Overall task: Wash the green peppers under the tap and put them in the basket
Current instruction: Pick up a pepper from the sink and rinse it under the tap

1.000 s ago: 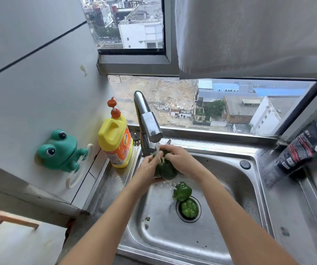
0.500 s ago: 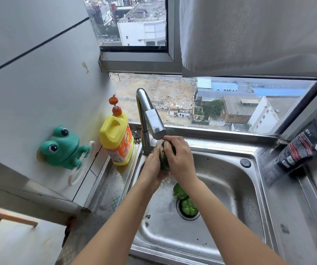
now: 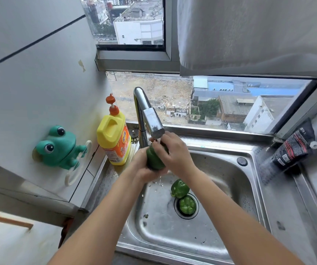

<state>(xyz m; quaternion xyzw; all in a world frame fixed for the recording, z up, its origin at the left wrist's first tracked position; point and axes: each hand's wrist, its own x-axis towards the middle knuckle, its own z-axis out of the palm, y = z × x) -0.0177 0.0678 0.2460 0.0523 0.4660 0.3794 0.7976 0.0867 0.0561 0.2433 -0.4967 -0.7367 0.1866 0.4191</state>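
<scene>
- Right now I see both hands raised over the far left part of the steel sink (image 3: pixel 253 203), directly under the spout of the tap (image 3: pixel 154 123).
- My left hand (image 3: pixel 144 167) cups the held green pepper (image 3: pixel 154 159) from below and from the left, its fingers curled around the underside.
- My right hand (image 3: pixel 173 153) lies over the pepper's top and right side, its fingers wrapped across it, with the fingertips close beneath the spout.
- Both hands are clamped on the same pepper, so only a dark green strip of it shows between them.
- A thin stream of water falls from the spout onto the right hand's fingers, and drops are scattered in the basin just below the hands.
- A second green pepper (image 3: pixel 179 190) lies on the sink floor, near and to the right of my hands, touching the far edge of the drain.
- A third green pepper (image 3: pixel 187 205) sits inside the round drain opening (image 3: pixel 196 213), just beside the second one.
- I cannot find any basket in this view.
- A yellow detergent bottle (image 3: pixel 113 140) with an orange pump stands on the ledge left of the tap.
- A green frog holder (image 3: pixel 58 148) is stuck to the left wall, further left of the bottle.
- A black pouch (image 3: pixel 293 148) leans in the far right corner, well apart from the hands.
- A window (image 3: pixel 230 104) beyond the tap shows buildings far below.
</scene>
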